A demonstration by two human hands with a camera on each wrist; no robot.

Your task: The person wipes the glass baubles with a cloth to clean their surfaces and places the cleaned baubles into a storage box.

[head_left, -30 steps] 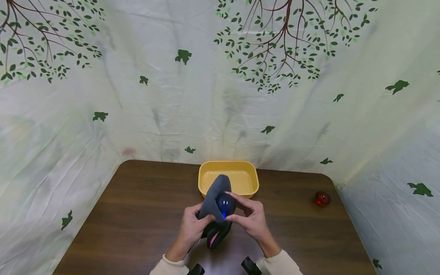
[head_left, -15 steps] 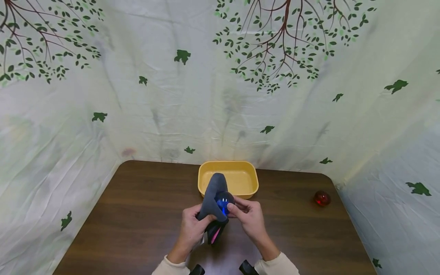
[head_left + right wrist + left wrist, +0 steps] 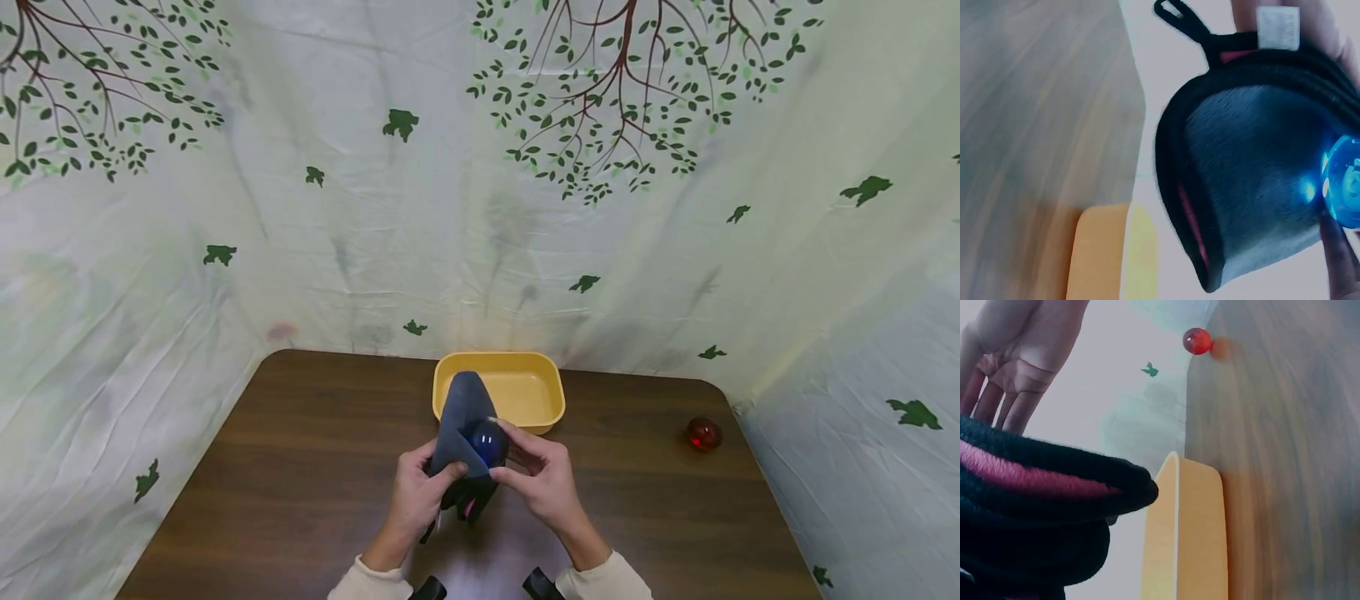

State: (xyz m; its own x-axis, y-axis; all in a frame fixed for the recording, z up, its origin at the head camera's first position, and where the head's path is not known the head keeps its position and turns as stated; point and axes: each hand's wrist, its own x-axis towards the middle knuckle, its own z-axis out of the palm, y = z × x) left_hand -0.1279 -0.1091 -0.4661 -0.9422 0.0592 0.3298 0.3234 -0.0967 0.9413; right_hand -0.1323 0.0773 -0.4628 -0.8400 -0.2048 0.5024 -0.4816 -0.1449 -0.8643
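Observation:
In the head view my left hand (image 3: 422, 493) grips a grey cloth mitt (image 3: 459, 412) with black edging, its thumb pressed on the near face. My right hand (image 3: 546, 479) holds a shiny blue glass ball (image 3: 489, 443) between thumb and fingers, against the mitt's grey face. From the right wrist, the mitt (image 3: 1241, 162) shows a hanging loop and white tag, and the blue ball (image 3: 1344, 181) touches it at the right edge. A pink lining shows between the black folds of the mitt (image 3: 1041, 481) in the left wrist view. Fingers behind the mitt are hidden.
A yellow plastic basin (image 3: 555, 408) stands at the back of the brown wooden table (image 3: 315, 467), just beyond the mitt. Toward the table's right edge lies a red glass ball (image 3: 703, 434). A pale cloth with printed leaves (image 3: 360, 250) hangs behind and around the table.
The mitt has turned, showing more of its grey face and less pink. My right thumb has shifted from the front of the blue ball to its lower edge.

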